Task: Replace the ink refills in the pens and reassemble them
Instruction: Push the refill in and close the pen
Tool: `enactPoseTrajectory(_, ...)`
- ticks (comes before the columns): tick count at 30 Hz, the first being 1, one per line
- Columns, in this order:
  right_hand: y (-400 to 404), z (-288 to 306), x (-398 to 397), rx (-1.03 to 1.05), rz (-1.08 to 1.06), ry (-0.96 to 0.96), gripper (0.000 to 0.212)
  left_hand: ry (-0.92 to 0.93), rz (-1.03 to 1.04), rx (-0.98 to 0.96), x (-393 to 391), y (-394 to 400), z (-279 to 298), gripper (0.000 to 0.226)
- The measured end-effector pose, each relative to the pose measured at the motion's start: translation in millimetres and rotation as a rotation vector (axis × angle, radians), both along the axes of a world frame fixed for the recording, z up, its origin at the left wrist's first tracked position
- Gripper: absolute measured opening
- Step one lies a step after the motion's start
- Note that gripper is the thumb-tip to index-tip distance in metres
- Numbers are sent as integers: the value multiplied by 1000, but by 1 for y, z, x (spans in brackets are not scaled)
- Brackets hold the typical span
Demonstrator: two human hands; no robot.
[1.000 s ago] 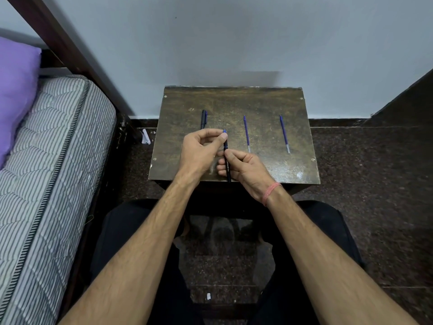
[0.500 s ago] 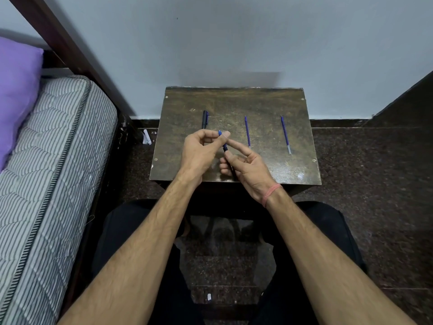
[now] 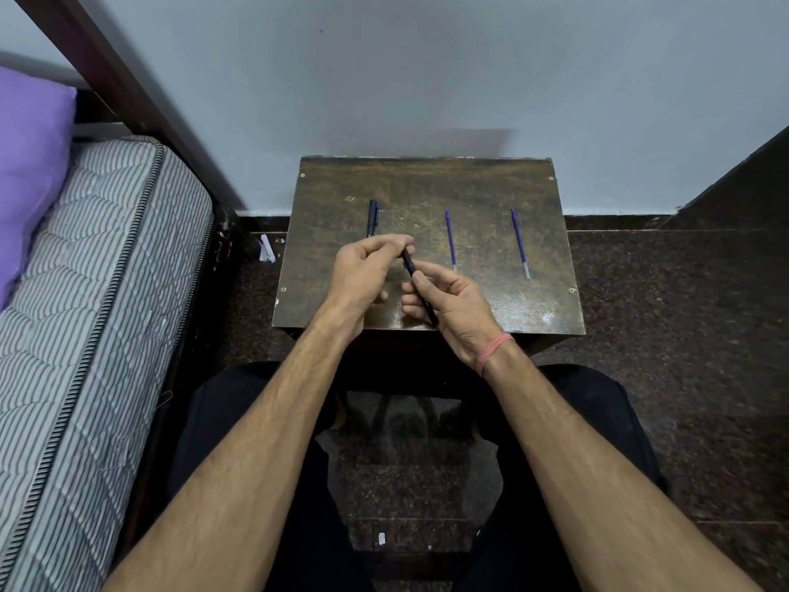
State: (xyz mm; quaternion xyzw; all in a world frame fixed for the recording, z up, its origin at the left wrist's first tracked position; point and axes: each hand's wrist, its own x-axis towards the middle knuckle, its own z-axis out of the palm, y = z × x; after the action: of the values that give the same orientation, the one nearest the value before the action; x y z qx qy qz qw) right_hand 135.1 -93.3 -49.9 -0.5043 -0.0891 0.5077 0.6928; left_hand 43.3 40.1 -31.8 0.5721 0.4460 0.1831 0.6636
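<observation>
Over the near half of a small dark wooden table (image 3: 427, 185), both hands work on 1 pen (image 3: 409, 262). Right hand (image 3: 454, 303) is closed round the lower barrel, thumb + fingers wrapped on it, w/ the dark end poking out below near the palm by the table's front edge. Left hand (image 3: 363, 273) pinches the pen's upper end between thumb and forefinger, fingers curled in tight; the tip itself is hidden under those fingers. Pen is tilted, upper end leaning left and away from the person, and held above the table, not lying on it.

Further back on the table lie 3 other items, well apart from each other and roughly parallel: a 2nd pen (image 3: 372, 217) w/ dark body at the left, its near end just behind the left hand's knuckles; a blue refill (image 3: 450, 239) in the middle; another blue refill (image 3: 520, 243) at right, both w/ pale tips pointing toward the person.

A pinkish band (image 3: 493, 352) sits on the right wrist. Striped mattress (image 3: 85, 314) and purple pillow (image 3: 30, 164) at left; speckled dark floor (image 3: 683, 335) around the table.
</observation>
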Motion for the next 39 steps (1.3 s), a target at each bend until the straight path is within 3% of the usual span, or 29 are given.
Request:
enactPoseTrajectory(3,0,-1,0,9,-7,1,24,-30,39,23,-2,2,1,14)
enactPoseTrajectory(6,0,-4,1,14,9,-11,25,-46,198,18,2,6,3,27)
enactPoseTrajectory(9,-1,-7,2,10,24,-16,26,-53,228,7,4,8,6,34)
enactPoseTrajectory(14,0,-6,3,-4,47,-21,24,-78,281,-19,2,5,10,21)
enactPoseTrajectory(19,-2,-4,4,-14,46,-4,25,-248,516,-45,-5,13,17,19)
enactPoseTrajectory(23,-1,-3,2,7,3,22,17,-5,322,114,-22,16,10,22)
enactPoseTrajectory(26,1,-4,1,37,-34,41,15,248,84,328,-29,7,5,25)
enactPoseTrajectory(29,0,-4,1,62,-45,61,16,474,-5,562,-31,-7,8,29)
enactPoseTrajectory(32,-1,-3,1,82,-47,80,16,562,-36,697,-28,-14,9,32)
enactPoseTrajectory(39,-3,-3,3,87,-57,99,16,648,-65,785,-20,-16,6,24)
